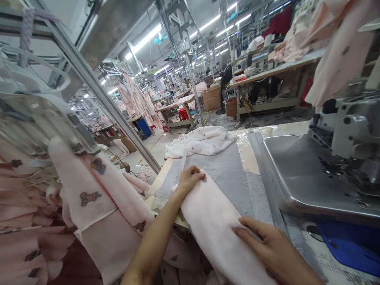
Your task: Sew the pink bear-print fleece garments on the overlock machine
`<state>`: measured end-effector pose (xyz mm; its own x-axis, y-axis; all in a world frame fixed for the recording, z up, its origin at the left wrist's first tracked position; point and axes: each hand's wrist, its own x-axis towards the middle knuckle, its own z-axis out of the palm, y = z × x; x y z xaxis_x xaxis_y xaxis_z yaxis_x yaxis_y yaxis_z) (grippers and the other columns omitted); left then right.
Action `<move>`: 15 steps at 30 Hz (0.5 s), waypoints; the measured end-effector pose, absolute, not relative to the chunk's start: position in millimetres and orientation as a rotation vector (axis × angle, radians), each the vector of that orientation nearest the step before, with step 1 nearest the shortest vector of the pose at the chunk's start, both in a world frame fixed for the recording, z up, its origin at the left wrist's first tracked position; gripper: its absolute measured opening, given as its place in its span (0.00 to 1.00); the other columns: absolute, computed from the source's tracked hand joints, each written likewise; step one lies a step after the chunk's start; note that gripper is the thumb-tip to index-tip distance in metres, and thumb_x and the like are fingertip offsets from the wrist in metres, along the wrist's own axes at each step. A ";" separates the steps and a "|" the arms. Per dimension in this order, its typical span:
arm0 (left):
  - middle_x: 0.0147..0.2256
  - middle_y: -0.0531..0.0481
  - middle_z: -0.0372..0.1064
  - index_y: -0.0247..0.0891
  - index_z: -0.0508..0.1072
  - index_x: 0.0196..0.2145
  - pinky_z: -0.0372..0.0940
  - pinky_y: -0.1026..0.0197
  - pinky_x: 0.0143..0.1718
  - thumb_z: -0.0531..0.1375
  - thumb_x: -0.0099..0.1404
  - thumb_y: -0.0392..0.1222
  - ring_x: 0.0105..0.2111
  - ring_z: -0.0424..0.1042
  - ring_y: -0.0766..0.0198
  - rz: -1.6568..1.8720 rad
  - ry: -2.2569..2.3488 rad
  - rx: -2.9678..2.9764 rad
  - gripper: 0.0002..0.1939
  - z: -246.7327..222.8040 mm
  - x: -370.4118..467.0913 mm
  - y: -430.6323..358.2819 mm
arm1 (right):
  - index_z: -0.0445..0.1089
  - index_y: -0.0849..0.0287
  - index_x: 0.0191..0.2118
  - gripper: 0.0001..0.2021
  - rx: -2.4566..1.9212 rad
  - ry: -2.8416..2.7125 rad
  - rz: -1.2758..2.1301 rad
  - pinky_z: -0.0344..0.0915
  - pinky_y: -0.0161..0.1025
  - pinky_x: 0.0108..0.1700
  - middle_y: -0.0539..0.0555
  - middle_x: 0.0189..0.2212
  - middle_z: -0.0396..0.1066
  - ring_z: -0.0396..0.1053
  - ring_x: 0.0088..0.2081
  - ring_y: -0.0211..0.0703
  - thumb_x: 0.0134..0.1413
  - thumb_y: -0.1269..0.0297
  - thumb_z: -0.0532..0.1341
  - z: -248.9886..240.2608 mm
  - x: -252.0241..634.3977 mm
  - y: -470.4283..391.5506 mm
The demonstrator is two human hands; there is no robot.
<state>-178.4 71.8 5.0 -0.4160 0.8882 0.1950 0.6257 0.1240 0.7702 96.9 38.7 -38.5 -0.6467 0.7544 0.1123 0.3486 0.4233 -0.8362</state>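
My left hand (190,179) pinches the pink fleece piece (216,225) at frame centre; my right hand (268,247) lies flat, open. Best keep it smooth.

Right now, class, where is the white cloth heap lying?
In the head view, the white cloth heap lies at the table's far end, beyond the left hand and left of the sewing machine.

Long bright lights (147,38) shine on the ceiling; rows of work tables (276,70) stand on the grey floor (261,118); a red stool (183,114) sits far off.
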 end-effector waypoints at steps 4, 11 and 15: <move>0.24 0.58 0.65 0.34 0.74 0.39 0.59 0.65 0.29 0.68 0.61 0.43 0.23 0.63 0.70 0.995 2.143 1.411 0.12 -4.7 -187.5 84.9 | 0.75 0.58 0.33 0.19 -0.917 -2.184 1.169 0.71 0.31 0.33 0.49 0.29 0.78 0.78 0.32 0.47 0.67 0.53 0.53 -39.7 104.7 41.1; 0.26 0.56 0.66 0.33 0.72 0.33 0.65 0.64 0.30 0.65 0.66 0.48 0.25 0.65 0.70 0.693 2.181 1.384 0.14 9.9 -201.9 100.0 | 0.77 0.53 0.42 0.13 -0.790 -2.072 1.013 0.72 0.31 0.40 0.51 0.38 0.75 0.76 0.39 0.43 0.69 0.55 0.56 -54.8 105.7 37.8; 0.25 0.57 0.63 0.34 0.68 0.28 0.63 0.65 0.30 0.66 0.65 0.44 0.25 0.63 0.70 0.890 2.104 1.480 0.14 18.7 -192.1 90.7 | 0.79 0.54 0.36 0.14 -0.726 -2.008 0.872 0.73 0.43 0.49 0.62 0.58 0.64 0.73 0.51 0.52 0.66 0.57 0.57 -60.5 99.3 44.3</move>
